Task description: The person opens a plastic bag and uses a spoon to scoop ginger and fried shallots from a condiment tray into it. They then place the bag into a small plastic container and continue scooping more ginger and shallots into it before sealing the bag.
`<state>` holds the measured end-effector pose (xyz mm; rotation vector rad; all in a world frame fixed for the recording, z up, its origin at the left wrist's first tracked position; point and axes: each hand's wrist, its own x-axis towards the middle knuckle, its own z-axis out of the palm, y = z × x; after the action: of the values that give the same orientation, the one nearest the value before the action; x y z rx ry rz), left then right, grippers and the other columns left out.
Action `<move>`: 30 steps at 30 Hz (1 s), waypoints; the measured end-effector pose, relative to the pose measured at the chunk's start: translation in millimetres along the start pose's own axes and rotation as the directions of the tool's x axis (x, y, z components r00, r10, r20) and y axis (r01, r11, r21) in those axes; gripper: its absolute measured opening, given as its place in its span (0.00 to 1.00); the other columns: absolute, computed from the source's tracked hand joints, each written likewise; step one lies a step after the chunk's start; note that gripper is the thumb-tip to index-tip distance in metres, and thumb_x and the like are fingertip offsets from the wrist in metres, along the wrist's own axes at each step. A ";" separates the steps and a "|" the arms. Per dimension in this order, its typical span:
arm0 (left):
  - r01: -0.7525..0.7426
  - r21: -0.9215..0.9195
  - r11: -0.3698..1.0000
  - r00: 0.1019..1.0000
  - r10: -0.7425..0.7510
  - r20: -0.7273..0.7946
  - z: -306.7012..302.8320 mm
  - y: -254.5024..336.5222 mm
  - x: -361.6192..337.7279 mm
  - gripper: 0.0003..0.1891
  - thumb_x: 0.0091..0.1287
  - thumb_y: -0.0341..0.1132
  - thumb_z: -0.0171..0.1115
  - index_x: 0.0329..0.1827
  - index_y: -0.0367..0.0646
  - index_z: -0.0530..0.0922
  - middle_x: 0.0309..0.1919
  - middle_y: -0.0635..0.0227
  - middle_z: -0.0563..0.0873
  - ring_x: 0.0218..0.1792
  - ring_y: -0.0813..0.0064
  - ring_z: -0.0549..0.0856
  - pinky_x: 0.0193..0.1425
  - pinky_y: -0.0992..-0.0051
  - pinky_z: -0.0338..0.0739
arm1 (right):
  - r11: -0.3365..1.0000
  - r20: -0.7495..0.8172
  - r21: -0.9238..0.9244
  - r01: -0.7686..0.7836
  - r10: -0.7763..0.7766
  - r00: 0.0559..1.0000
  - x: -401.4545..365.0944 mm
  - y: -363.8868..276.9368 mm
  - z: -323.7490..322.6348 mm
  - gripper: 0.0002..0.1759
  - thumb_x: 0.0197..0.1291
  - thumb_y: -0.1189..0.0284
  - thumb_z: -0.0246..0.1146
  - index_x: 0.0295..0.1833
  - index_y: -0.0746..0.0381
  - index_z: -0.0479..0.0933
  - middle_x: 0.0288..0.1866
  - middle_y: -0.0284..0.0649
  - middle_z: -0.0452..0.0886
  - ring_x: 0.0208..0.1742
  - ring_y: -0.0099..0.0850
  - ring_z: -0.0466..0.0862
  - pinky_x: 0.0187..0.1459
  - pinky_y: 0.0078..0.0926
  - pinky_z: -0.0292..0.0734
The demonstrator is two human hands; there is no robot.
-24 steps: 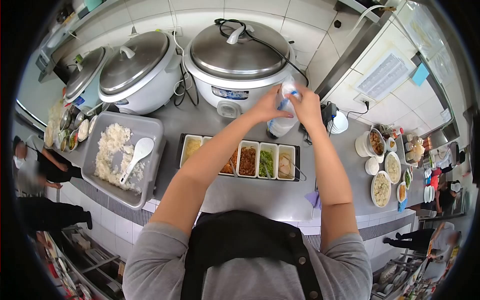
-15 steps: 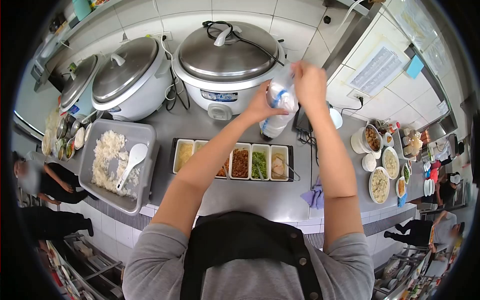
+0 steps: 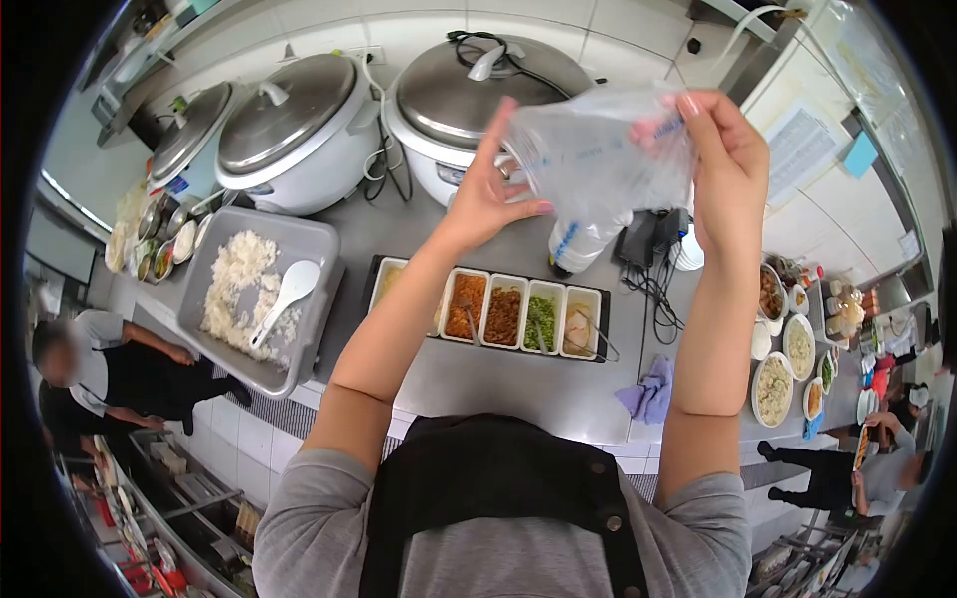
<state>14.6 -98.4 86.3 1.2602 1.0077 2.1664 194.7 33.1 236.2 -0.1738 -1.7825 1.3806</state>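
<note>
A clear plastic bag [image 3: 598, 149] with blue print is spread out above the counter. My right hand [image 3: 728, 164] pinches its right edge between thumb and fingers. At the bag's left edge my left hand [image 3: 488, 194] is open, thumb and fingers wide apart. Below the bag stands a roll of plastic bags [image 3: 586, 239] with blue markings, its upper part covered by the bag. A dark rack of white food containers [image 3: 538, 324] sits in front of me, holding orange shreds, brown minced filling, chopped greens and pale slices.
At left, a grey tub [image 3: 324, 269] holds rice and a white rice paddle [image 3: 289, 299]. Large rice cookers [image 3: 289, 120] line the wall. Cables [image 3: 653, 289] and a purple cloth [image 3: 650, 389] lie on the right, near several food bowls [image 3: 773, 392]. People stand at both sides.
The plastic bag has come up off the roll and is now spread wide. My right hand has moved right with its edge; my left hand has left the roll and opened.
</note>
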 end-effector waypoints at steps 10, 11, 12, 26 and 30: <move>0.456 0.088 0.885 0.757 -0.335 -0.560 -32.3 19.8 -127.8 0.07 0.69 0.28 0.74 0.36 0.34 0.85 0.33 0.60 0.91 0.31 0.78 0.89 0.37 0.81 0.85 | 0.740 0.124 -0.529 0.415 -0.416 0.901 -157.0 71.4 41.9 0.21 0.53 0.74 0.78 0.49 0.67 0.77 0.48 0.49 0.76 0.47 0.46 0.77 0.50 0.41 0.74; 0.470 0.084 0.878 0.754 -0.351 -0.555 -24.9 19.3 -143.5 0.07 0.69 0.28 0.74 0.36 0.34 0.85 0.33 0.60 0.91 0.31 0.78 0.89 0.37 0.81 0.85 | 0.829 0.212 -0.466 0.309 -0.235 0.949 -180.8 78.9 57.4 0.21 0.50 0.72 0.79 0.45 0.65 0.77 0.49 0.50 0.75 0.49 0.49 0.77 0.51 0.43 0.74; 0.473 0.092 0.876 0.743 -0.341 -0.576 -15.7 16.6 -156.6 0.08 0.69 0.29 0.74 0.35 0.34 0.85 0.32 0.61 0.91 0.31 0.78 0.89 0.36 0.81 0.85 | 0.860 0.204 -0.494 0.125 -0.025 0.979 -189.7 78.0 71.6 0.20 0.50 0.73 0.78 0.46 0.64 0.78 0.48 0.49 0.74 0.52 0.52 0.77 0.53 0.47 0.74; 0.184 0.739 0.648 0.970 -0.240 -0.031 26.7 -4.8 -169.2 0.15 0.59 0.27 0.78 0.26 0.38 0.75 0.28 0.74 0.76 0.33 0.80 0.75 0.39 0.78 0.67 | 0.920 0.126 -0.239 -0.312 0.348 0.929 -237.4 173.8 19.1 0.11 0.50 0.73 0.79 0.40 0.62 0.91 0.38 0.46 0.81 0.43 0.43 0.84 0.49 0.40 0.79; 0.475 0.652 0.591 0.850 -0.501 -0.165 33.5 -9.6 -163.7 0.17 0.58 0.25 0.79 0.23 0.41 0.73 0.25 0.75 0.78 0.28 0.83 0.77 0.35 0.79 0.71 | 0.848 0.152 0.045 -0.527 0.516 0.843 -253.3 170.8 -4.6 0.11 0.55 0.74 0.80 0.41 0.69 0.90 0.36 0.40 0.87 0.37 0.27 0.85 0.40 0.25 0.80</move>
<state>124.2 -190.1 -0.9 1.0859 1.9776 1.3572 293.3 -43.0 -42.9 -0.5700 -1.8601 1.8888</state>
